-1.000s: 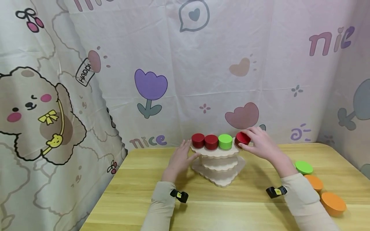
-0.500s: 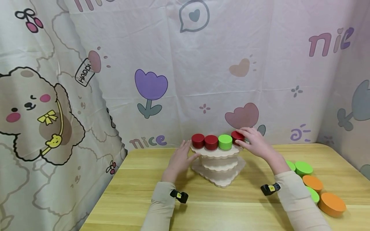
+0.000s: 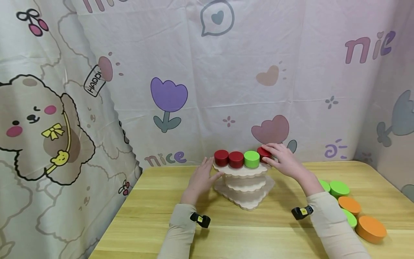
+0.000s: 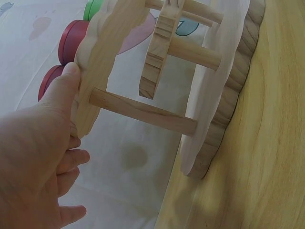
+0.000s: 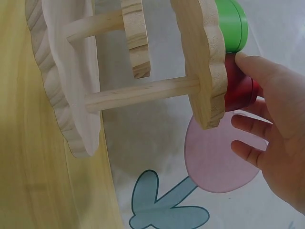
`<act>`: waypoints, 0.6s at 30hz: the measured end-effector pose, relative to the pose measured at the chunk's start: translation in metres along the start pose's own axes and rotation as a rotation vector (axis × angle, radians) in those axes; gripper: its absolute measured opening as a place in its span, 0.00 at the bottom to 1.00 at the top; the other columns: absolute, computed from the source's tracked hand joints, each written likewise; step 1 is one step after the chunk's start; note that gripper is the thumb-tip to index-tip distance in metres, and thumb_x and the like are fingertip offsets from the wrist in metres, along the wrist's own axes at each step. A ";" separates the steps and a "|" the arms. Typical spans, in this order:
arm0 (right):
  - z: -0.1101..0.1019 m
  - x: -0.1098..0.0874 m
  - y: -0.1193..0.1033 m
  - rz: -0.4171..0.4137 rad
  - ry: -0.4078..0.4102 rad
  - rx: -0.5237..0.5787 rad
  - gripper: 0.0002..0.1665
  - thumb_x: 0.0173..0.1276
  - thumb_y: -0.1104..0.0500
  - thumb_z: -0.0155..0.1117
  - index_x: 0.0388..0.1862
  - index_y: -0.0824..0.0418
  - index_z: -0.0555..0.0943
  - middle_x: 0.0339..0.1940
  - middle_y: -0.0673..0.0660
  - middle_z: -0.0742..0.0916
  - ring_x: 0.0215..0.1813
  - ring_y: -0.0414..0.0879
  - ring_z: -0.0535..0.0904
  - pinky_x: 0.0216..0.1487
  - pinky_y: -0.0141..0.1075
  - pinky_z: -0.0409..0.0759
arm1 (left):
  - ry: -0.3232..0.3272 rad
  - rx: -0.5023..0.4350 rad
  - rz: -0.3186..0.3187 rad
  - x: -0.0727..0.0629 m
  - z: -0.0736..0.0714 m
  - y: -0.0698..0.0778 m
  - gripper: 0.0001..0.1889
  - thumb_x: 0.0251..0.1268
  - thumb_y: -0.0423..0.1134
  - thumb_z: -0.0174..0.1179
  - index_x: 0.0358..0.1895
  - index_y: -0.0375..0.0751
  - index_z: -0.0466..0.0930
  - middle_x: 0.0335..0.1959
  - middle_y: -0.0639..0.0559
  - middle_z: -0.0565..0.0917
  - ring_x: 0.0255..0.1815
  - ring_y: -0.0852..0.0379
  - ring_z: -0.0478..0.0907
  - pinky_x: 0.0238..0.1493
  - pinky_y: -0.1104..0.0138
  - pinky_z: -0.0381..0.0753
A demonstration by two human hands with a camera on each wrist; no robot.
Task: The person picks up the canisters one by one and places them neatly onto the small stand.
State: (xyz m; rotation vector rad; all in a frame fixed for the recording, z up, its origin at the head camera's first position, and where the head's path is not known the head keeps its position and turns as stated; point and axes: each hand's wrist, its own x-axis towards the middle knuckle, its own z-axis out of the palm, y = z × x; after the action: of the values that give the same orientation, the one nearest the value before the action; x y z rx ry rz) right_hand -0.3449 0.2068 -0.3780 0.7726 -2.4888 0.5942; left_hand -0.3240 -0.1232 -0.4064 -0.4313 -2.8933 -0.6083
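A tiered wooden stand [image 3: 245,185] with scalloped edges has a row of round blocks on its top shelf. From the left come a red block [image 3: 221,158], another red block [image 3: 236,160] and a green block [image 3: 252,159]. At the right end, my right hand [image 3: 285,162] pinches a third red block [image 5: 238,86] between thumb and fingers; in the right wrist view it sits against the shelf, right beside the green one. My left hand [image 3: 201,178] grips the shelf's left edge, thumb [image 4: 66,83] at the front near the red blocks, other fingers behind.
On the table [image 3: 155,223] at the right lie more round blocks, among them a green one [image 3: 339,188], an orange one [image 3: 350,205] and a nearer orange one [image 3: 372,228]. A printed curtain [image 3: 207,79] hangs behind the table.
My right hand has shifted left with its red block, bringing it from apart to right beside the green block. The left hand stays at the stand's edge.
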 end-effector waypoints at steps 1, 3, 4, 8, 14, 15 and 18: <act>0.000 0.000 0.000 0.000 0.001 -0.001 0.29 0.66 0.54 0.66 0.65 0.61 0.76 0.61 0.62 0.80 0.59 0.59 0.72 0.55 0.56 0.69 | 0.001 -0.001 0.000 0.000 0.000 0.000 0.44 0.67 0.69 0.46 0.78 0.44 0.51 0.79 0.48 0.56 0.81 0.46 0.47 0.79 0.48 0.52; 0.001 0.000 0.001 0.001 0.003 -0.009 0.30 0.66 0.52 0.67 0.65 0.61 0.75 0.61 0.62 0.80 0.60 0.59 0.71 0.55 0.57 0.70 | 0.000 -0.001 0.000 0.000 0.000 0.000 0.45 0.67 0.69 0.45 0.78 0.44 0.51 0.79 0.48 0.56 0.81 0.46 0.47 0.79 0.47 0.52; 0.001 0.000 0.001 0.002 0.002 -0.015 0.31 0.66 0.52 0.67 0.66 0.60 0.75 0.62 0.62 0.79 0.61 0.60 0.71 0.56 0.58 0.70 | 0.000 -0.001 -0.002 -0.001 0.000 0.000 0.45 0.67 0.69 0.45 0.78 0.43 0.51 0.79 0.48 0.56 0.81 0.47 0.46 0.79 0.47 0.52; -0.001 -0.004 0.001 0.019 -0.001 -0.033 0.33 0.66 0.49 0.67 0.67 0.59 0.73 0.63 0.62 0.78 0.64 0.61 0.69 0.56 0.63 0.70 | -0.002 -0.002 -0.003 0.000 0.000 0.001 0.45 0.67 0.69 0.46 0.78 0.44 0.51 0.79 0.48 0.56 0.81 0.48 0.46 0.79 0.48 0.52; -0.005 -0.016 0.002 -0.024 0.033 -0.090 0.34 0.63 0.52 0.69 0.67 0.61 0.73 0.62 0.64 0.78 0.62 0.62 0.70 0.55 0.64 0.71 | 0.001 0.002 0.008 0.001 0.001 0.001 0.44 0.67 0.69 0.45 0.78 0.44 0.52 0.78 0.47 0.57 0.81 0.47 0.47 0.78 0.48 0.54; -0.006 -0.018 0.002 -0.037 0.043 -0.101 0.34 0.63 0.52 0.69 0.66 0.62 0.73 0.62 0.64 0.78 0.62 0.62 0.70 0.56 0.63 0.72 | 0.003 0.002 0.007 0.001 0.001 0.001 0.45 0.67 0.69 0.45 0.78 0.44 0.52 0.78 0.47 0.57 0.81 0.47 0.47 0.78 0.48 0.54; -0.009 -0.025 0.003 -0.058 0.060 -0.130 0.35 0.62 0.53 0.70 0.66 0.63 0.73 0.61 0.65 0.79 0.61 0.63 0.71 0.57 0.63 0.71 | 0.004 -0.003 0.003 0.001 0.002 0.000 0.45 0.67 0.70 0.45 0.78 0.44 0.51 0.78 0.47 0.57 0.81 0.47 0.46 0.78 0.48 0.53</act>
State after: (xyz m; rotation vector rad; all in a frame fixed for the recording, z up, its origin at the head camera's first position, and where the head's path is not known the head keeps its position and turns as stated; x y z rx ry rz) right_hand -0.3256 0.2240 -0.3849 0.7622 -2.4146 0.4238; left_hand -0.3253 -0.1223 -0.4079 -0.4345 -2.8879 -0.6120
